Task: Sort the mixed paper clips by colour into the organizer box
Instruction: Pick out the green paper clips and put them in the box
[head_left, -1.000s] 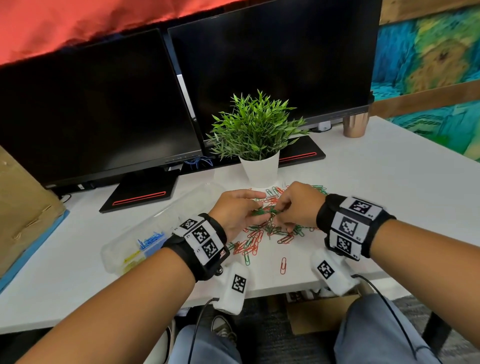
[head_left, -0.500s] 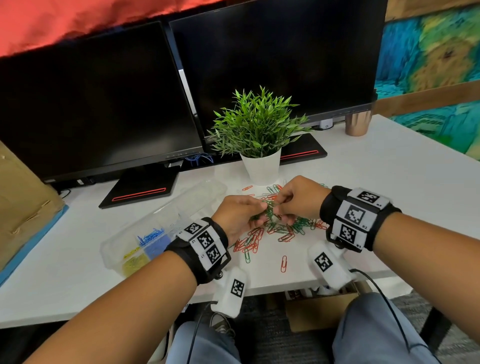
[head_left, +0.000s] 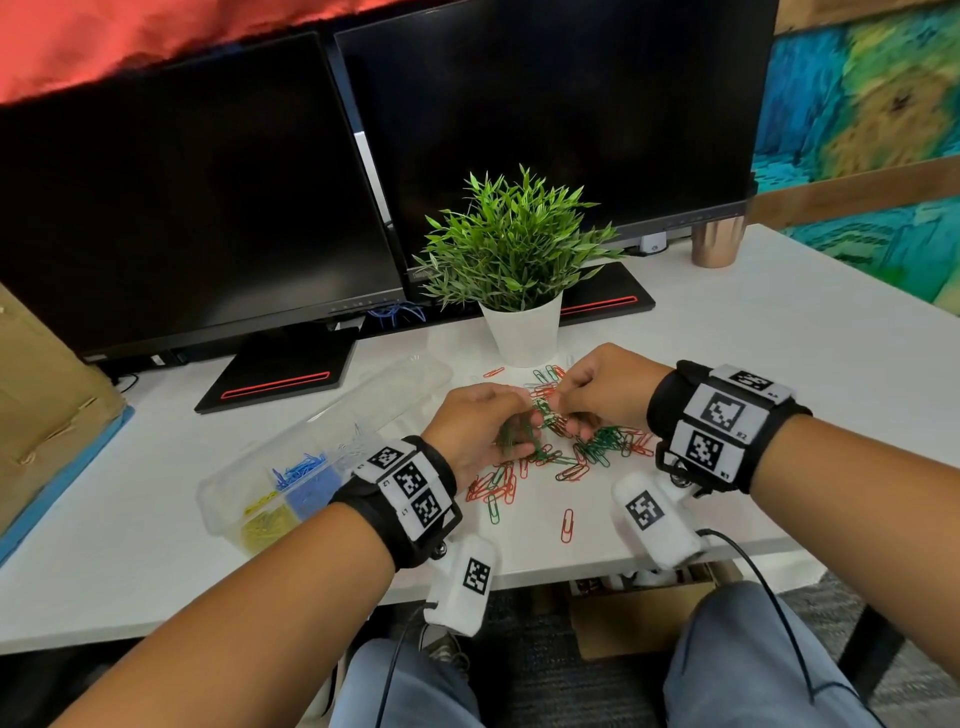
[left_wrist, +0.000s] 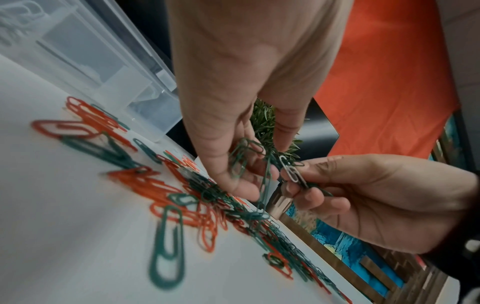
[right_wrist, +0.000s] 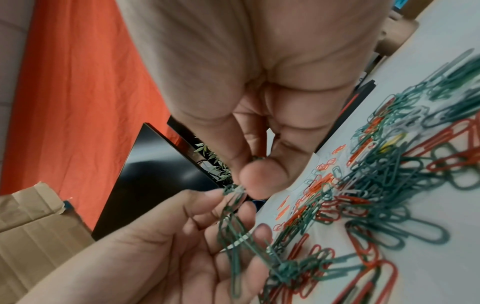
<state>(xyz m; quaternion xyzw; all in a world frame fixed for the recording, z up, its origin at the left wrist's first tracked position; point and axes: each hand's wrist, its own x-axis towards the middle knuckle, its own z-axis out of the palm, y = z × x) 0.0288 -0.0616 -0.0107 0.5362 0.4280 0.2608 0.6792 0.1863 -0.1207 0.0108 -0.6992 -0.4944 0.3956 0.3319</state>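
Both hands meet above the heap of red and green paper clips (head_left: 571, 452) on the desk (head_left: 779, 364): the left hand (head_left: 478, 431) has its fingers curled round a tangle of green clips (left_wrist: 244, 162). The right hand (head_left: 602, 389) pinches a silver clip (left_wrist: 292, 171) hooked into that tangle. The organizer box (head_left: 291, 467) sits just left, yellow and blue clips inside.

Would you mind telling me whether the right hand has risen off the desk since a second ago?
Yes. The right hand has lifted slightly toward the white plant pot, pulling clips up from the pile.
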